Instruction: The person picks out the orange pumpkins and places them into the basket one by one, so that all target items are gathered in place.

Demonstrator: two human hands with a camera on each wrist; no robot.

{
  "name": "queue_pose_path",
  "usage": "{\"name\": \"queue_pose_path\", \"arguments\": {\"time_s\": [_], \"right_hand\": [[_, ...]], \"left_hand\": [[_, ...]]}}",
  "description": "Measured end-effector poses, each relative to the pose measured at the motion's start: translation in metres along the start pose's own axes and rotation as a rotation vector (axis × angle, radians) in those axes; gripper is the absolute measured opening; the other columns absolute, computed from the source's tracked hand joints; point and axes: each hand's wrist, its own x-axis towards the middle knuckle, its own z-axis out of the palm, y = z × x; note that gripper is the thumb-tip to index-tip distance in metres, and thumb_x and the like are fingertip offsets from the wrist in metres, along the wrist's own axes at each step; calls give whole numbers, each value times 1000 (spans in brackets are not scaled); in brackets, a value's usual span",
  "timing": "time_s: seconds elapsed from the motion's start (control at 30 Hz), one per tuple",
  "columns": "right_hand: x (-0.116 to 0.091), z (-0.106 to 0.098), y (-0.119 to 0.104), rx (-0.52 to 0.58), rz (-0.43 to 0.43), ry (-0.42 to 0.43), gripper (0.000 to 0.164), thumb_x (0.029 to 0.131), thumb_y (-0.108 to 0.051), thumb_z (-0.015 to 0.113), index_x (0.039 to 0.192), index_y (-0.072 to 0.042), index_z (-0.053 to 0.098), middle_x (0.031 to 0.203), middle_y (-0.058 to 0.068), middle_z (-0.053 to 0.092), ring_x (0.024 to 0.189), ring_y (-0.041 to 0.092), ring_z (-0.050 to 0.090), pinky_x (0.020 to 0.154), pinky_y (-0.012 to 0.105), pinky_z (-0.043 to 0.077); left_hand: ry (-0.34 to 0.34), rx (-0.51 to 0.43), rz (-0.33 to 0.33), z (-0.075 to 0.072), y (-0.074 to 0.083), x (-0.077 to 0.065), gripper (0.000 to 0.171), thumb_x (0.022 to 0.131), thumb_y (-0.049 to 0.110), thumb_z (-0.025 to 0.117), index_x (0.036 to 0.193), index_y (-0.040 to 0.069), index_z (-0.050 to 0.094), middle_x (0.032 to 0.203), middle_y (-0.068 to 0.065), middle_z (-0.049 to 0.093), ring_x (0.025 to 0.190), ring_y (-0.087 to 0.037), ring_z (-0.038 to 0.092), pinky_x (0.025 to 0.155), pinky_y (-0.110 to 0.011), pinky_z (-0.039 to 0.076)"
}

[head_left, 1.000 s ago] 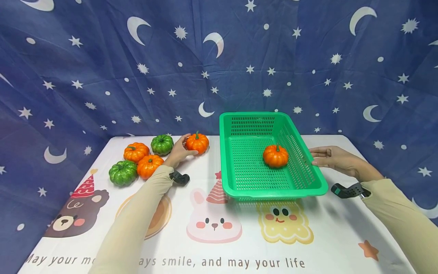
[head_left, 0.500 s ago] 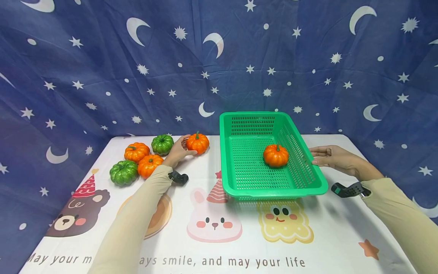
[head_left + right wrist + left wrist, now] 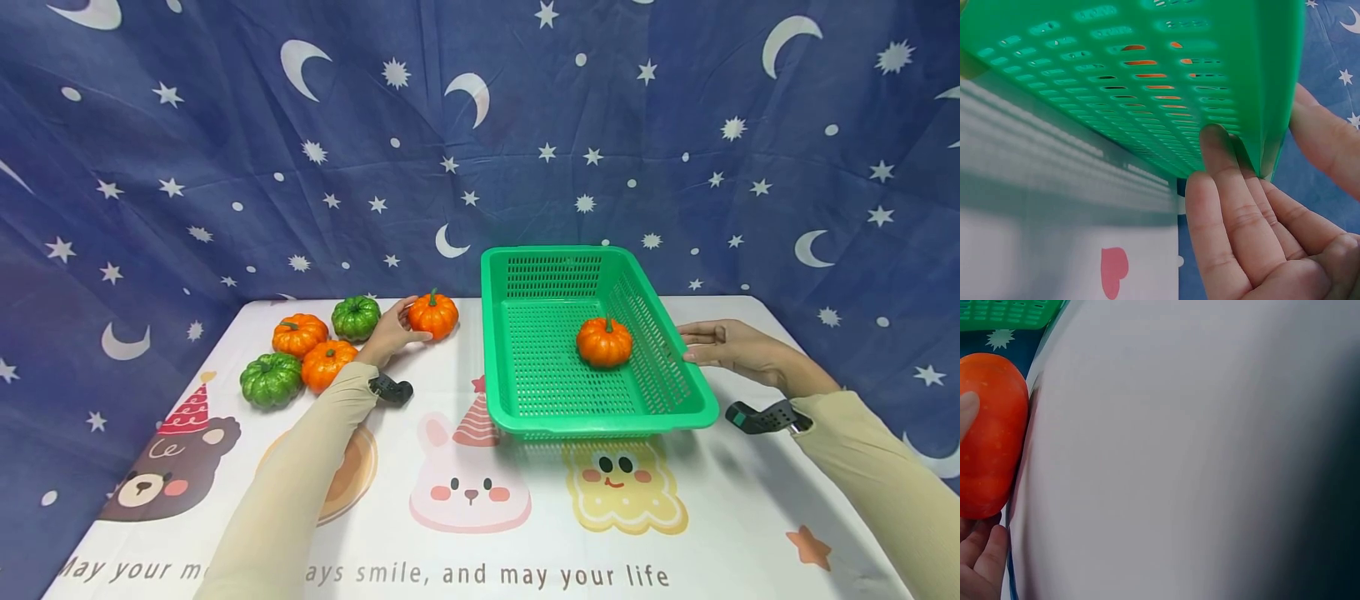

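My left hand point(image 3: 390, 332) grips a small orange pumpkin point(image 3: 435, 317) near the table's far edge, thumb on one side and fingers on the other; the left wrist view shows only part of this pumpkin point(image 3: 991, 437). At the right, my right hand point(image 3: 738, 350) holds the side rim of a green plastic basket point(image 3: 517, 421). In the right wrist view its fingers point(image 3: 1235, 206) lie against the slotted outer wall below the rim, with the thumb at the rim's other side. A second orange pumpkin point(image 3: 604, 343) sits inside the basket.
Left of my left hand are a green pumpkin point(image 3: 356, 318) at the back, two orange pumpkins point(image 3: 300, 335) and another green pumpkin point(image 3: 271, 380). A white printed tablecloth point(image 3: 450, 550) covers the table. A blue curtain point(image 3: 360, 125) with moons and stars hangs behind.
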Motion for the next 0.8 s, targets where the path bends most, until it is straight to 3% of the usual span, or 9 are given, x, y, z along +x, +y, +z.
{"name": "queue_pose_path", "arguments": {"time_s": [0.8], "right_hand": [[1, -1, -1, 1, 0, -5, 73, 89, -13, 62, 143, 14, 21, 110, -21, 55, 99, -12, 56, 87, 15, 50]], "left_hand": [[25, -21, -6, 2, 4, -3, 77, 78, -6, 70, 144, 1, 30, 148, -21, 34, 138, -35, 34, 116, -41, 29]]}}
